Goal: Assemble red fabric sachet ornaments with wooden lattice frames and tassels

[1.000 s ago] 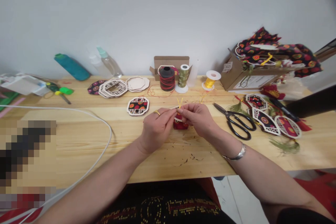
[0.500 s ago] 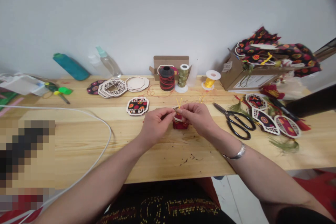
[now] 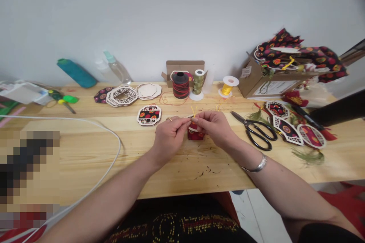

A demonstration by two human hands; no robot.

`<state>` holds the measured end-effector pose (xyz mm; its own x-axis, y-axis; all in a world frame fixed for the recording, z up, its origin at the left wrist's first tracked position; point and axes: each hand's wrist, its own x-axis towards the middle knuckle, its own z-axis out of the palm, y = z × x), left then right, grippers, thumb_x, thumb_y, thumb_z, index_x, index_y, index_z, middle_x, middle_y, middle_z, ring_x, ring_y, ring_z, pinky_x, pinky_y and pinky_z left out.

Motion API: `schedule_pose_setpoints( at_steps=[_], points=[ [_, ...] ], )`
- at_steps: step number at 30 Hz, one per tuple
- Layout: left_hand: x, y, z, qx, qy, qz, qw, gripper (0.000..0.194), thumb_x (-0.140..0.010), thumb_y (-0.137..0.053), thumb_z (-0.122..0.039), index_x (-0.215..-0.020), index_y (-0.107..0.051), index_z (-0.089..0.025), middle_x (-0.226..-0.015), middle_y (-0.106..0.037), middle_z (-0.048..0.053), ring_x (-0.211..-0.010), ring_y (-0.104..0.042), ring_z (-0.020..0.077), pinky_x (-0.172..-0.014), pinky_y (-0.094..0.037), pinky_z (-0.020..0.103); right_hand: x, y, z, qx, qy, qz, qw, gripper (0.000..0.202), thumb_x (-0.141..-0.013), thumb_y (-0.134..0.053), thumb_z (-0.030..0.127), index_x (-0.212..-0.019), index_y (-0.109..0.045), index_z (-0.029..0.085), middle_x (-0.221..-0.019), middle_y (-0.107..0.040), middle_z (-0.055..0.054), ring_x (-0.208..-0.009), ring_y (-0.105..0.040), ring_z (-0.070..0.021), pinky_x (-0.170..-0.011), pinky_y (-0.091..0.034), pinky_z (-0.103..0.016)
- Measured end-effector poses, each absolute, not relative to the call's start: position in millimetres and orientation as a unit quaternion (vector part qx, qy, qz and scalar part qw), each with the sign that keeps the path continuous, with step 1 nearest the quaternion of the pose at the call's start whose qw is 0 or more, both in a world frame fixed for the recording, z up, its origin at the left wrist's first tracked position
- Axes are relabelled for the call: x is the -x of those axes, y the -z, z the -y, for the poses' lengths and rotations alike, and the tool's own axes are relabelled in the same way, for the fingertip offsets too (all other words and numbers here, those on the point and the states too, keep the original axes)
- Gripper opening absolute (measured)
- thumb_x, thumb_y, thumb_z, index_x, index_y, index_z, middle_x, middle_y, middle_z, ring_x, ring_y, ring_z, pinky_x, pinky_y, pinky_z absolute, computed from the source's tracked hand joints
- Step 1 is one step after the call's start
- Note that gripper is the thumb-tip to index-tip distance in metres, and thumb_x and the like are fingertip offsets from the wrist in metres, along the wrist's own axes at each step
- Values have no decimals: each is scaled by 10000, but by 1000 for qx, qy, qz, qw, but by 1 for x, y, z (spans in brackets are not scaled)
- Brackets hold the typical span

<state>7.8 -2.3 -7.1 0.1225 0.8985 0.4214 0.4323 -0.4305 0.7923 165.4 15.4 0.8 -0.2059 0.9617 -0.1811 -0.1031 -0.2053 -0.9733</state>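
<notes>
Yellow cord [image 3: 194, 111], seemingly in both hands [image 3: 169, 135]

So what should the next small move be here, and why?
Probably a small pull to snug the yellow cord: the left hand and right hand pinch close together at its base, just above the small red piece, and two loose ends stick up. Whether a knot is already formed is hidden by the fingers.

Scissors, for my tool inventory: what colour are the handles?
The scissors' handles are black, showing best in the head view.
</notes>
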Motion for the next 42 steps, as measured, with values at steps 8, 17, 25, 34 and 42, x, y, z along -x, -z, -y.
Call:
schedule_pose_setpoints(
  at_steps=[8,17,25,34,42],
  points=[
    [-5,-3,-7,-505,-390,-506,580,184,-708,-699,-337,-670,-721,-158,-579,-646,12,-431,-431,63,-394,-307,189,-165,-2,-14,469,-613,476,422,292,-627,-743,402,-594,-606,146,-490,-545,29,-443,-431,-64,-420,-342,-203],
    [-7,-2,-8,-377,-408,-496,668,228,-552,-799,-327,-632,-709,-133,-542,-582,3,-421,-351,34,-389,-180,184,-165,5,-17,477,-596,496,415,262,-655,-728,390,-638,-638,145,-514,-565,26,-456,-442,-65,-427,-349,-200],
    [-5,1,-9,-450,-463,-509,569,179,-651,-723,-323,-657,-702,-145,-557,-606,-17,-412,-325,46,-414,-234,224,-166,-1,-14,494,-555,539,396,194,-704,-701,326,-740,-709,136,-596,-638,-5,-525,-503,-84,-506,-421,-224],
    [-2,3,-10,-524,-466,-520,488,153,-728,-676,-306,-680,-696,-162,-618,-656,3,-509,-497,96,-518,-394,244,-168,3,-10,484,-464,634,385,139,-770,-656,275,-799,-712,151,-729,-708,-37,-605,-567,-111,-586,-446,-252],
    [1,7,-12,-521,-466,-520,491,168,-736,-676,-316,-682,-703,-160,-654,-677,5,-510,-504,89,-535,-404,237,-170,7,-8,464,-324,730,383,117,-834,-597,215,-789,-699,179,-699,-695,-11,-600,-570,-108,-589,-422,-237]
  ],
)
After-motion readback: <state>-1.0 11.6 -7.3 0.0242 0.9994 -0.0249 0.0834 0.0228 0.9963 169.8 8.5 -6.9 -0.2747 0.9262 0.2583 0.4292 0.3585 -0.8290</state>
